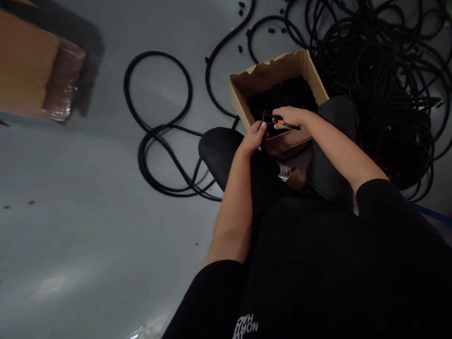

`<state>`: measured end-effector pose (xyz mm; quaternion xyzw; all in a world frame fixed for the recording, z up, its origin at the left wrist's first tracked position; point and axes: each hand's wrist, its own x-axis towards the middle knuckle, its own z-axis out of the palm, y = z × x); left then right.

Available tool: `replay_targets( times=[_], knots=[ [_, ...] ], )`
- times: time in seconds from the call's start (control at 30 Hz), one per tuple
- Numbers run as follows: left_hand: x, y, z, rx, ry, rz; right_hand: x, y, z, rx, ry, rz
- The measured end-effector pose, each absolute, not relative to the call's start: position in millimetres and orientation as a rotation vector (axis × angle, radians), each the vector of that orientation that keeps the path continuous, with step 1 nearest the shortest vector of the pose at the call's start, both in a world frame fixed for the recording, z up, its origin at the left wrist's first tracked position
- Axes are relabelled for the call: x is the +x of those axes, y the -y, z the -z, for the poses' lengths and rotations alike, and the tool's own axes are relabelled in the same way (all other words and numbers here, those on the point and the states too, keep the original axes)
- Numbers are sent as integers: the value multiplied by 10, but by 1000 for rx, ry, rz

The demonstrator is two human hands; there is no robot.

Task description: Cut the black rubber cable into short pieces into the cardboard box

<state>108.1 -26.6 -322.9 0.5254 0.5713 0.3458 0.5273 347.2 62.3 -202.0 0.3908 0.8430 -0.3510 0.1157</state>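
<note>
My left hand (254, 136) is closed on a black cord (264, 116), pinching it near its end over the front left corner of a cardboard box (241, 104). My right hand (289, 115) is wrapped round a hand cutter (281, 122) with orange and black handles. The cutter's dark jaws point left and reach the cord just above my left fingertips; whether they are closed on it I cannot make out. Many short black pieces (289, 95) fill the bottom of the box, which stands between my knees.
A big tangle of black cord (379, 81) lies right of the box. Looser loops (158, 53) spread on the grey floor to the left, with stray black pieces (240, 49) beyond the box. Another cardboard box (21, 63) with plastic wrapping stands at far left.
</note>
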Motion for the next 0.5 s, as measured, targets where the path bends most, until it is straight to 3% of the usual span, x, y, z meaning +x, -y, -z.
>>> replay_targets(
  times=[0.5],
  knots=[
    [1083,240,3364,1252,-1420,-947,3434,-569,1936,1240,-2487,933]
  ],
)
